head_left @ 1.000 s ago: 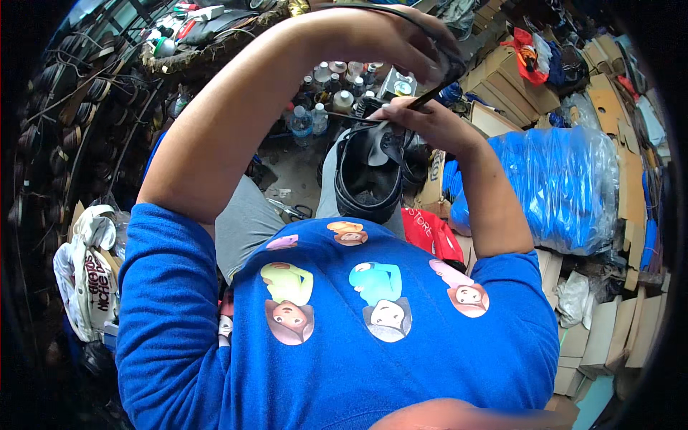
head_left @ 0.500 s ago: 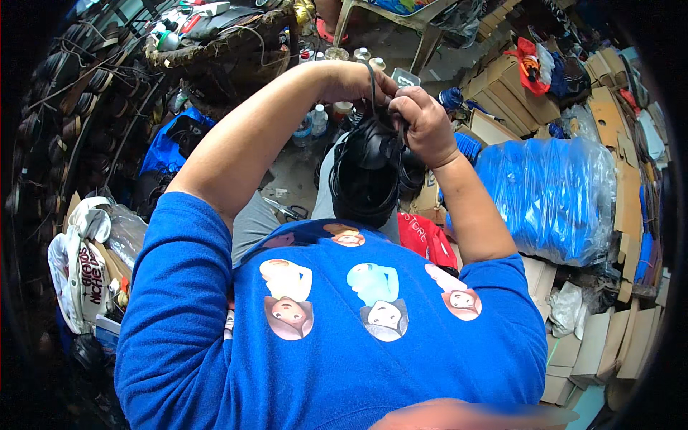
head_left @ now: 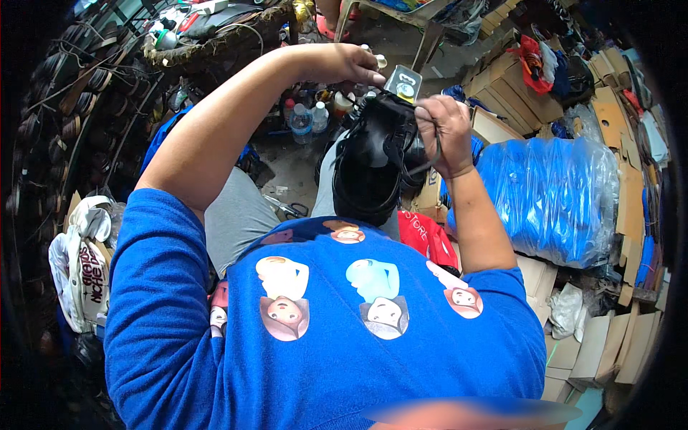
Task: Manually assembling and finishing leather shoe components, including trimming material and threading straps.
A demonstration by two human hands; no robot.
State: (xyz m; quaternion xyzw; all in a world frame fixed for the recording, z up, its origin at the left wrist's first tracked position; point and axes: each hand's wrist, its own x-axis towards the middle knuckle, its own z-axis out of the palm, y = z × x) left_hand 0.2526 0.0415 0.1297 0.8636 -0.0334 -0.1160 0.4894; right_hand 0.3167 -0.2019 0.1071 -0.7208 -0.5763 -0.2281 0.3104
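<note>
A black lace-up boot [head_left: 369,161] rests between my thighs, its opening toward me and its toe end pointing away. My left hand [head_left: 355,66] is at the boot's far end, thumb and fingers pinched on a dark shoelace, with a blurred strand trailing off to the left. At the boot's right side my right hand [head_left: 446,132] is closed on another length of the shoelace [head_left: 423,168], which loops down to the boot's side. The left fingertips are partly blurred.
Ahead stand plastic bottles [head_left: 302,123] and a clear container [head_left: 403,84]. A cluttered worktable [head_left: 215,43] is at far left, near racks of soles. Scissors [head_left: 292,209] lie below my left thigh. Plastic-wrapped blue goods [head_left: 545,197] and cardboard boxes [head_left: 512,93] fill the right side.
My hands were close together above the boot and have moved apart, left hand away and leftward, right hand rightward and lower. The lace is drawn out between them and the boot's upper shows more.
</note>
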